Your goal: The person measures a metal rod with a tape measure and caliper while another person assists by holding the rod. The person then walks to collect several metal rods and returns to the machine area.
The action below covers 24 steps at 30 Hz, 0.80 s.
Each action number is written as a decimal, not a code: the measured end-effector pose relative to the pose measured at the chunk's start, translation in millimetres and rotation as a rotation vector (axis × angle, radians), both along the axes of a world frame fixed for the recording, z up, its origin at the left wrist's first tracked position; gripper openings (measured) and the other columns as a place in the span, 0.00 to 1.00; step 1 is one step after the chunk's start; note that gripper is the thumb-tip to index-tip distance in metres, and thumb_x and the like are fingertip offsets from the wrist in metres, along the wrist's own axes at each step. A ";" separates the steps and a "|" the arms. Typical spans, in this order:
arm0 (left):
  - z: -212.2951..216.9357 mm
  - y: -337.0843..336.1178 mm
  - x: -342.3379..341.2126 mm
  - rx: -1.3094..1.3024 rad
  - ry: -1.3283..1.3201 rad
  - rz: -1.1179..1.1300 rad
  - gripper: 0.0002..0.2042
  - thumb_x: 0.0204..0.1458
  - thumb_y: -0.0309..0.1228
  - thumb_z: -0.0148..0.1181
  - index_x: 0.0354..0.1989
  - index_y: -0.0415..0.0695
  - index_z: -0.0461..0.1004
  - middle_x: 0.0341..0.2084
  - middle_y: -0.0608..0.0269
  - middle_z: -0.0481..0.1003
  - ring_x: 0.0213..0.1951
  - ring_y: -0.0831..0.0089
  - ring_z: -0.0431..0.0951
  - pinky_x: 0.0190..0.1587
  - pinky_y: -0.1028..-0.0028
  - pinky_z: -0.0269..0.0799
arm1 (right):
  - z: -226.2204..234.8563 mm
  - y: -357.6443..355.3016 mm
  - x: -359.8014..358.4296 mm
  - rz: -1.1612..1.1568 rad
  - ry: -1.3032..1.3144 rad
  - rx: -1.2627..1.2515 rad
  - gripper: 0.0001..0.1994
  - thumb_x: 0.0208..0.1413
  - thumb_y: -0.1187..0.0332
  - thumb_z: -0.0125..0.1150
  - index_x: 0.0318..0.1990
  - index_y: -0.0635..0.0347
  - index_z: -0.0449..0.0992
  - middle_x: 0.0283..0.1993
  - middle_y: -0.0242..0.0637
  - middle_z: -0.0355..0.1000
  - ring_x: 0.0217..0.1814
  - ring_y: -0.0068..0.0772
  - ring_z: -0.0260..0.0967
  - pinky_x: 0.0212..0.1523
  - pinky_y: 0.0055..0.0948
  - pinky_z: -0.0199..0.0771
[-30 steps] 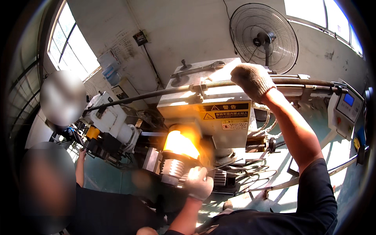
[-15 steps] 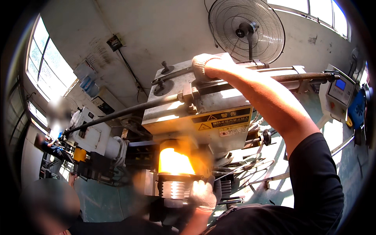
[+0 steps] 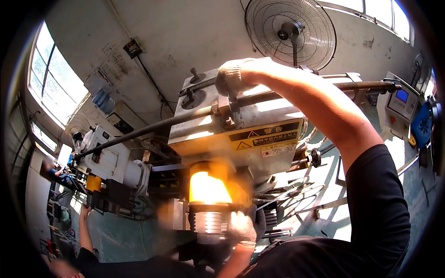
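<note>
Right hand [image 3: 232, 78], gloved, is raised and curled at the end of the outstretched bare forearm [image 3: 308, 90]; left hand [image 3: 242, 228], gloved, sits lower, grip indistinct.

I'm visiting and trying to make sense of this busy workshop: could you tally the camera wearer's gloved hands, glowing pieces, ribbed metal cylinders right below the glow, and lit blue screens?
Gloved hands: 2 (left hand, right hand)
Glowing piece: 1
Ribbed metal cylinder: 1
Lit blue screen: 1
Total: 5
</note>
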<state>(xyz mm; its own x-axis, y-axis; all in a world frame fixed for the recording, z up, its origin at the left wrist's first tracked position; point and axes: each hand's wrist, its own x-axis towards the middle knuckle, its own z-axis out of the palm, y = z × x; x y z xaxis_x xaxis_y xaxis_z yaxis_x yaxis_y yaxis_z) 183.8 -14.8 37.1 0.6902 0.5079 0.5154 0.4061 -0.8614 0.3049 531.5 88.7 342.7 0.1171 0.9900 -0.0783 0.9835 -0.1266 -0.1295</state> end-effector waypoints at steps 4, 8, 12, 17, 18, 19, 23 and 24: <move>-17.5 5.2 -6.3 -0.002 -0.017 0.005 0.10 0.46 0.28 0.72 0.38 0.46 0.79 0.29 0.57 0.75 0.32 0.51 0.74 0.33 0.56 0.73 | -4.7 7.2 -8.4 -0.078 -0.152 -0.016 0.12 0.62 0.76 0.59 0.44 0.49 0.88 0.44 0.35 0.86 0.40 0.35 0.82 0.40 0.35 0.83; -3.3 2.1 -1.5 0.021 -0.083 -0.042 0.10 0.45 0.28 0.72 0.37 0.45 0.80 0.28 0.56 0.73 0.32 0.52 0.74 0.33 0.56 0.72 | -11.2 -1.3 28.9 -0.027 0.123 0.248 0.11 0.55 0.77 0.63 0.37 0.48 0.87 0.39 0.33 0.84 0.39 0.33 0.81 0.40 0.34 0.82; -8.7 4.8 -9.1 0.050 -0.077 -0.048 0.11 0.43 0.26 0.71 0.37 0.44 0.81 0.26 0.55 0.72 0.32 0.51 0.74 0.32 0.55 0.71 | 18.6 -30.3 38.8 -0.136 0.117 0.421 0.11 0.54 0.78 0.63 0.36 0.47 0.87 0.41 0.31 0.84 0.43 0.32 0.81 0.44 0.32 0.82; 5.7 -5.5 -5.3 0.020 -0.092 -0.035 0.10 0.36 0.19 0.63 0.30 0.43 0.76 0.25 0.53 0.69 0.33 0.46 0.73 0.33 0.53 0.69 | 37.7 -77.7 100.7 -0.173 -0.157 0.724 0.06 0.54 0.72 0.62 0.37 0.57 0.83 0.34 0.41 0.80 0.35 0.39 0.77 0.40 0.37 0.79; 3.5 -6.2 -1.8 -0.002 -0.114 -0.041 0.11 0.34 0.17 0.60 0.28 0.43 0.73 0.25 0.53 0.69 0.34 0.45 0.73 0.34 0.52 0.68 | 38.5 -81.1 102.4 -0.232 -0.310 0.716 0.06 0.53 0.71 0.61 0.37 0.59 0.82 0.31 0.44 0.79 0.32 0.41 0.75 0.38 0.40 0.78; -2.6 -5.1 3.0 -0.008 -0.160 -0.059 0.11 0.34 0.16 0.60 0.29 0.43 0.74 0.25 0.53 0.70 0.34 0.46 0.73 0.34 0.52 0.68 | 33.7 -91.1 104.1 -0.311 -0.332 0.630 0.08 0.51 0.71 0.60 0.36 0.63 0.81 0.28 0.49 0.75 0.27 0.43 0.71 0.34 0.43 0.76; -0.6 -2.8 -1.9 0.022 -0.241 -0.042 0.12 0.40 0.17 0.65 0.33 0.45 0.78 0.27 0.55 0.74 0.33 0.49 0.75 0.36 0.54 0.71 | 9.1 -81.1 81.8 -0.717 -0.078 0.170 0.17 0.62 0.55 0.63 0.44 0.61 0.86 0.35 0.45 0.82 0.33 0.42 0.78 0.42 0.40 0.82; 1.8 -3.2 -0.8 0.035 -0.265 -0.039 0.11 0.41 0.18 0.67 0.33 0.46 0.78 0.26 0.55 0.74 0.33 0.49 0.75 0.35 0.54 0.71 | 11.8 -90.1 55.4 -0.849 0.105 0.035 0.21 0.62 0.49 0.65 0.47 0.58 0.86 0.40 0.45 0.84 0.39 0.43 0.81 0.47 0.41 0.83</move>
